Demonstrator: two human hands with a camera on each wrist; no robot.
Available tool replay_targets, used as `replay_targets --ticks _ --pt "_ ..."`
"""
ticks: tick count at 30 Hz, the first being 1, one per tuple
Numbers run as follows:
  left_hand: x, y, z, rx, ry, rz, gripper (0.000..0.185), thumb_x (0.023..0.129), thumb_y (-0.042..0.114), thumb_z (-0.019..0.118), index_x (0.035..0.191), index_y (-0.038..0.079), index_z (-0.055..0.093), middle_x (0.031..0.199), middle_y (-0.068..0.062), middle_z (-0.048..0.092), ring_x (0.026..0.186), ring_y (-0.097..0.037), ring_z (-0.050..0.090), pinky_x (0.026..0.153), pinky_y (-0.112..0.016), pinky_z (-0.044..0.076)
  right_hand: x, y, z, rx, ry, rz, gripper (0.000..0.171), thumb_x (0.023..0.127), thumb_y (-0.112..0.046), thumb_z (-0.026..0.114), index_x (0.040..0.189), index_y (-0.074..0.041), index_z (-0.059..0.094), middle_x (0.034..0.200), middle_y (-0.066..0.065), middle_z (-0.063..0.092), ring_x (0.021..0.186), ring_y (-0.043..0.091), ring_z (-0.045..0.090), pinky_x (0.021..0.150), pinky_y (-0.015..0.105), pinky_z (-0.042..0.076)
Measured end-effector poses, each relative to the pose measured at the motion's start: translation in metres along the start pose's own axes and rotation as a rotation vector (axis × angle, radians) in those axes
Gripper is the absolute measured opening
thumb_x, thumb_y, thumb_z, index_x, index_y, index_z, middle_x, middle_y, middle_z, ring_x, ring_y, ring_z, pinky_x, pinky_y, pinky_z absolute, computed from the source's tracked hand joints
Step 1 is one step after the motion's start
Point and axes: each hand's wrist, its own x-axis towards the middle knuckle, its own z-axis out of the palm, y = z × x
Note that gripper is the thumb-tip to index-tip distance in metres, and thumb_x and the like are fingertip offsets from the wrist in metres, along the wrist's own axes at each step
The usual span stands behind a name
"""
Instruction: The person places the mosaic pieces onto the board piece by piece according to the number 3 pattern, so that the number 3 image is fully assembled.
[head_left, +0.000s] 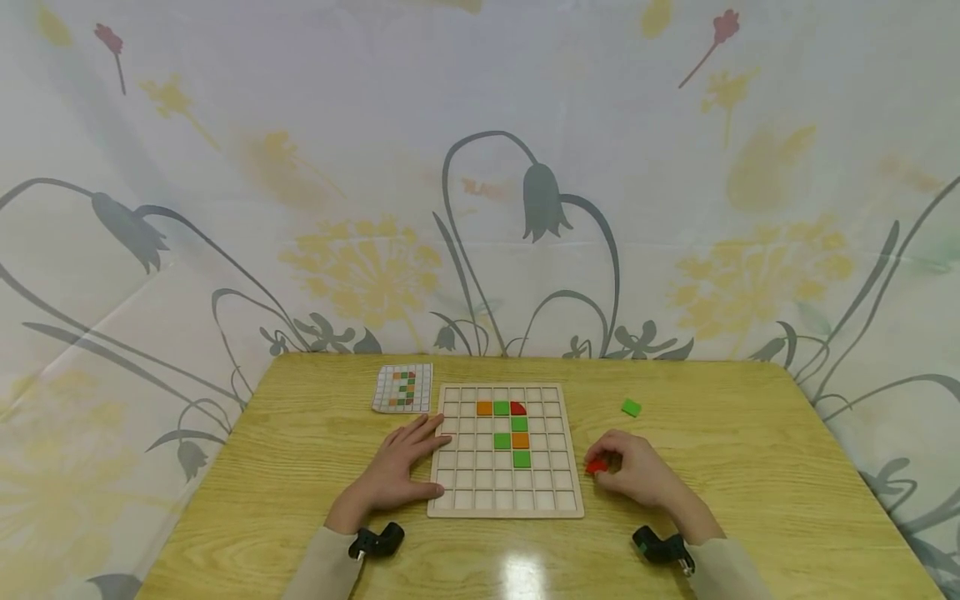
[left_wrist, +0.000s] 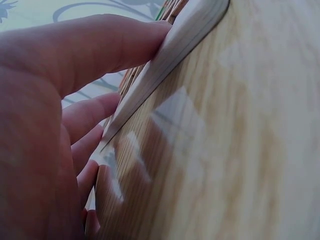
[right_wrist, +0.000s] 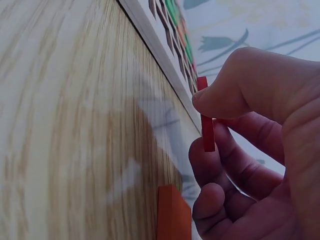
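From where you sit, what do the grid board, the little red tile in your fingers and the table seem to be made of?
The grid board looks like pale, unvarnished wood: matt, light, with cut-out square cells. The red tile pinched by the right hand is thin, flat and evenly coloured, perhaps painted wood or plastic. The table shows yellowish wood grain under a glossy finish that reflects light, possibly laminate.

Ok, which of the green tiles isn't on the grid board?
The lone green tile lying on the bare table right of the board, beyond the right hand. The other four greens sit in board cells.

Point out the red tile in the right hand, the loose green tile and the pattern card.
red tile [right_wrist: 205, 117], right wrist view, its thin edge.
loose green tile [head_left: 632, 407], head view, top face.
pattern card [head_left: 403, 388], head view, centre.
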Motion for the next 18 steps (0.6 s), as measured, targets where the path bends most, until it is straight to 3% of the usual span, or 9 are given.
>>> replay_targets --ticks 18 --pt "0.000 0.000 0.000 -0.003 -0.008 -0.005 0.073 0.086 0.043 0.073 0.148 0.012 0.050 0.163 -0.009 0.024 0.150 -0.037 0.014 0.113 -0.065 0.012 0.016 -0.017 0.014 -0.019 -0.010 -0.082 0.022 0.076 -0.002 0.074 0.093 -0.015 0.072 0.092 -0.009 0.058 0.075 0.009 0.050 0.064 0.025 0.045"
